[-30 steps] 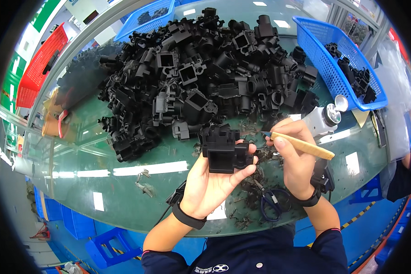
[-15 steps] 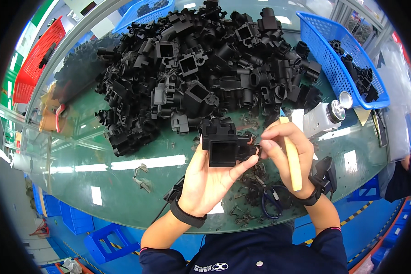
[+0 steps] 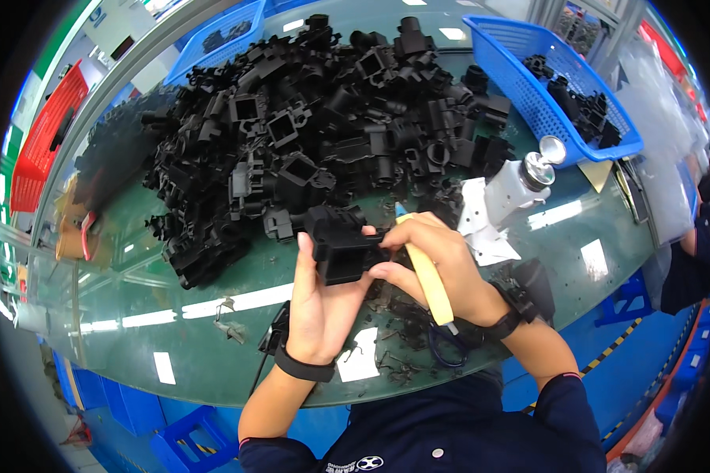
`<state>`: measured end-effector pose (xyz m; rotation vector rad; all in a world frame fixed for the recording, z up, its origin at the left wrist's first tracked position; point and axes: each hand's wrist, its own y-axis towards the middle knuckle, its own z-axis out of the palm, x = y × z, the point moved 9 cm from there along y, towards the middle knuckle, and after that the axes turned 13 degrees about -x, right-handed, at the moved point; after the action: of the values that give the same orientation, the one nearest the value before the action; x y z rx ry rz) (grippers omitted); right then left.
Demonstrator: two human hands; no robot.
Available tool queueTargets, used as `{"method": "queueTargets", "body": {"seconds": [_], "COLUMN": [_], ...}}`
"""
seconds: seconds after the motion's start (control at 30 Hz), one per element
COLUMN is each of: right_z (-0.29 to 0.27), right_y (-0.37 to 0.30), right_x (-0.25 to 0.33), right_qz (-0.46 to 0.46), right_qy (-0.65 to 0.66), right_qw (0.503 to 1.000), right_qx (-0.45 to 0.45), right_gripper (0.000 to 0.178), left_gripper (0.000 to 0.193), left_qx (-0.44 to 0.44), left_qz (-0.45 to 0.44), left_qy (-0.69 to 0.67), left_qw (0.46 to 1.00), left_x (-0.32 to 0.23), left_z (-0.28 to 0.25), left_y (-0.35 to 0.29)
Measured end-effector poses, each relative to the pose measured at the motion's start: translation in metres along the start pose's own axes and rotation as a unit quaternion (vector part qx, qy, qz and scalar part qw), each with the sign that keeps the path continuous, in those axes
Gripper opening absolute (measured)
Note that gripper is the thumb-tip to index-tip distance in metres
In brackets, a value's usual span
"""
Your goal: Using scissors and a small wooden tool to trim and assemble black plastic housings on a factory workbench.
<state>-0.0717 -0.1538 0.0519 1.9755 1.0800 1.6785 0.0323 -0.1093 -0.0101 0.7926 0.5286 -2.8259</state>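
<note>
Left hand [image 3: 317,311] palm-up, fingers wrapped round a black moulded plastic housing [image 3: 341,248], boxy with a square open recess, matte finish, held just above the near edge of the green glass-topped table [image 3: 173,331]. Right hand [image 3: 442,264] closed on a pale wooden-handled knife [image 3: 430,276], handle smooth and slightly tapered, running down through the fist; blade end sits against the right side of the housing, tip itself hidden behind the fingers. Both wrists carry black bands. Directly beyond the hands: big heap of identical black plastic housings [image 3: 315,126], angular, hollow square openings, jumbled in all orientations. Thin black curled trimmings [image 3: 406,347] scattered on the glass under and just in front of the wrists, next to a loop of dark blue scissors handle [image 3: 446,347]. Right of the hands a white plastic bottle with shiny metal cap [image 3: 521,177] lies tilted on white paper. Blue plastic mesh basket [image 3: 528,55] far right holds a few more black parts; second blue basket [image 3: 244,27] at the back, red crate [image 3: 43,134] far left
</note>
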Motion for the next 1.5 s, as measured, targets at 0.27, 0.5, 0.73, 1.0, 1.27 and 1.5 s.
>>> {"method": "queueTargets", "body": {"seconds": [0.27, 0.5, 0.73, 1.0, 1.27, 1.5], "right_z": [-0.009, -0.033, -0.129, -0.158, -0.130, -0.140], "right_y": [-0.010, -0.011, -0.043, -0.080, -0.114, -0.098], "right_x": [-0.015, 0.033, -0.001, -0.011, -0.036, -0.032], "right_qz": [0.228, 0.057, 0.076, 0.152, 0.303, 0.405], "right_qy": [0.131, -0.030, -0.406, -0.533, -0.443, -0.156], "right_qw": [0.964, 0.997, 0.908, 0.832, 0.835, 0.901], "right_qx": [-0.029, -0.032, 0.068, 0.038, 0.120, -0.014], "right_gripper": [0.015, 0.010, 0.012, 0.012, 0.024, 0.011], "left_gripper": [0.058, 0.075, 0.065, 0.078, 0.099, 0.092], "left_qx": [-0.014, 0.059, 0.026, 0.072, 0.052, 0.127], "left_qz": [0.156, 0.234, 0.104, 0.075, 0.064, 0.011], "left_qy": [0.253, 0.326, 0.198, 0.206, 0.207, 0.277], "left_qw": [0.955, 0.914, 0.974, 0.973, 0.975, 0.953], "left_x": [-0.008, -0.013, -0.012, 0.006, 0.007, 0.015], "left_z": [0.002, 0.020, 0.015, 0.027, 0.025, 0.027], "left_y": [-0.003, -0.018, -0.016, -0.022, -0.028, -0.035]}}
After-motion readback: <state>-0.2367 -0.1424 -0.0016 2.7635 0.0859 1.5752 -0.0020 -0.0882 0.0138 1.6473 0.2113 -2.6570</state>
